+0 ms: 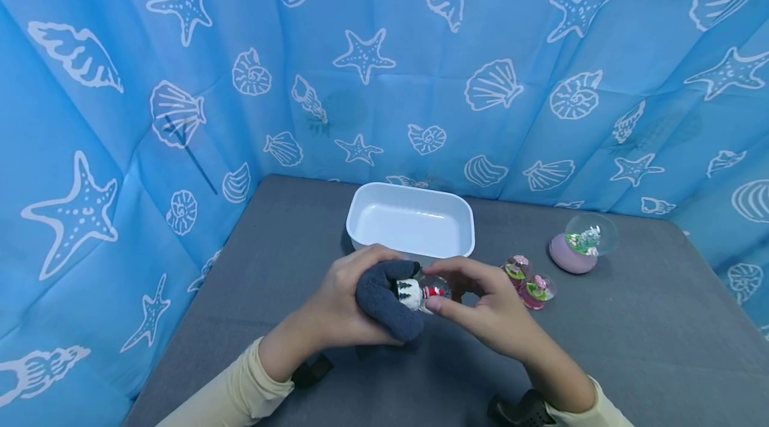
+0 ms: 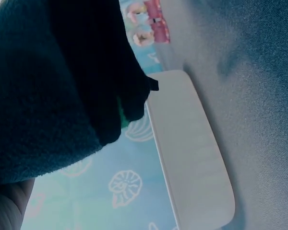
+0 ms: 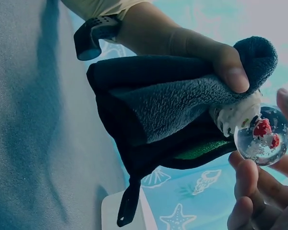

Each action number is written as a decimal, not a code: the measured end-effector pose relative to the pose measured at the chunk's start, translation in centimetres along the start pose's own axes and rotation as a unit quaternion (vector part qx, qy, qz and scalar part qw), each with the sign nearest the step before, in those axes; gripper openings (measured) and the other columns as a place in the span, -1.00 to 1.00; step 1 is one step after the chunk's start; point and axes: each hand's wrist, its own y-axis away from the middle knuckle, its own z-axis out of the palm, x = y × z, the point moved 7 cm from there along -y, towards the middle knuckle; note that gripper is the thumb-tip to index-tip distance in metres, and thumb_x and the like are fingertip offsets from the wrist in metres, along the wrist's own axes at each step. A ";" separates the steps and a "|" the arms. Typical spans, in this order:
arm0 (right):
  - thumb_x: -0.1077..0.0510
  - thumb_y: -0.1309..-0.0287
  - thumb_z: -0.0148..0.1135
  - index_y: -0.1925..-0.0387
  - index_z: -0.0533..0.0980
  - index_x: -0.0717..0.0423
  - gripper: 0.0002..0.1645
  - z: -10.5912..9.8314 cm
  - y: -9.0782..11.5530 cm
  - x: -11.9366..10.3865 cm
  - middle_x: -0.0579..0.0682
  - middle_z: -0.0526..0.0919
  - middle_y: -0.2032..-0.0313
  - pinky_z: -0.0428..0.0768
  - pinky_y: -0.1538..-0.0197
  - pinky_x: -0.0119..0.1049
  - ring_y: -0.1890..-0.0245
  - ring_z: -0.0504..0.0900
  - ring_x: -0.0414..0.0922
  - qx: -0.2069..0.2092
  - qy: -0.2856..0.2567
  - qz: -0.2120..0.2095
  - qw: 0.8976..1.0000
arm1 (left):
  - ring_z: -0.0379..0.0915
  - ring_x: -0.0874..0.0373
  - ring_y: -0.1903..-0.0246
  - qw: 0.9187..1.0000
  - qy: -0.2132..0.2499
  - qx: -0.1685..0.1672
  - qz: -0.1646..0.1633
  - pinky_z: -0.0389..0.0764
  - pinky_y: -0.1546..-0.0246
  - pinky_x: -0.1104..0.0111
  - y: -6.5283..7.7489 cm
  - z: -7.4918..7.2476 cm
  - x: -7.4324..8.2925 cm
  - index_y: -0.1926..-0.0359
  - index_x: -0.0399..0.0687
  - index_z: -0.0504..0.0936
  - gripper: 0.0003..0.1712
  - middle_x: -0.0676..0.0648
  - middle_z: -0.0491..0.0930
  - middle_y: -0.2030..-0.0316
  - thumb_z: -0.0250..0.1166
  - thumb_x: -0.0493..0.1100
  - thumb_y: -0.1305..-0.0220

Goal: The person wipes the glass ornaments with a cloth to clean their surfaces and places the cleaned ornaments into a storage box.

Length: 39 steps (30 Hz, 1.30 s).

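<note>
My left hand [image 1: 345,297] grips a dark blue-grey fleecy cleaning cloth [image 1: 384,300], folded around the white base of a small snow globe [image 1: 437,287]. Red and white figures show inside the globe's clear ball, and dark trees mark its base. With thumb and fingers on either side of the ball, my right hand [image 1: 489,307] pinches the globe, which lies tipped on its side with the ball to the right. In the right wrist view the cloth [image 3: 168,105] hangs down, showing black edging, a hanging loop [image 3: 129,203] and a patch of green.
Behind the hands stands a white rectangular basin [image 1: 411,252] on the grey-covered table [image 1: 288,233]. Two small pink globes [image 1: 537,291] sit just beyond the right hand. Farther right is a larger globe on a lilac base [image 1: 571,257]. A blue seashell-print curtain [image 1: 390,107] hangs behind.
</note>
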 end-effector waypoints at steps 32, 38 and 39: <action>0.54 0.10 0.61 -0.32 0.52 0.25 -0.12 -0.7 0.1 -1.2 0.18 0.63 -0.28 0.72 -0.15 -0.36 -0.29 0.64 -0.11 -0.019 -0.047 -0.099 0.994 | 0.69 0.10 0.04 0.999 -0.013 0.035 0.019 0.73 -0.06 0.25 0.0 -0.6 -0.1 -0.19 -0.15 0.58 -0.14 -0.11 0.72 0.01 0.78 -0.15 0.18; 0.57 0.04 0.55 -0.23 0.59 0.20 -0.25 -0.5 0.1 -1.3 0.15 0.67 -0.20 0.73 -0.09 -0.39 -0.23 0.65 -0.17 -0.013 -0.032 -0.108 0.994 | 0.68 0.10 0.01 0.999 -0.015 0.029 0.013 0.72 -0.10 0.23 -0.1 -0.5 -0.2 -0.21 -0.14 0.56 -0.14 -0.10 0.71 -0.02 0.77 -0.14 0.13; 0.57 0.04 0.55 -0.23 0.59 0.21 -0.26 -0.5 0.1 -1.3 0.15 0.67 -0.20 0.72 -0.07 -0.40 -0.23 0.65 -0.18 -0.013 -0.030 -0.108 0.994 | 0.68 0.10 0.00 0.999 -0.015 0.028 0.012 0.72 -0.10 0.23 -0.1 -0.5 -0.2 -0.22 -0.13 0.56 -0.14 -0.10 0.71 -0.02 0.76 -0.14 0.13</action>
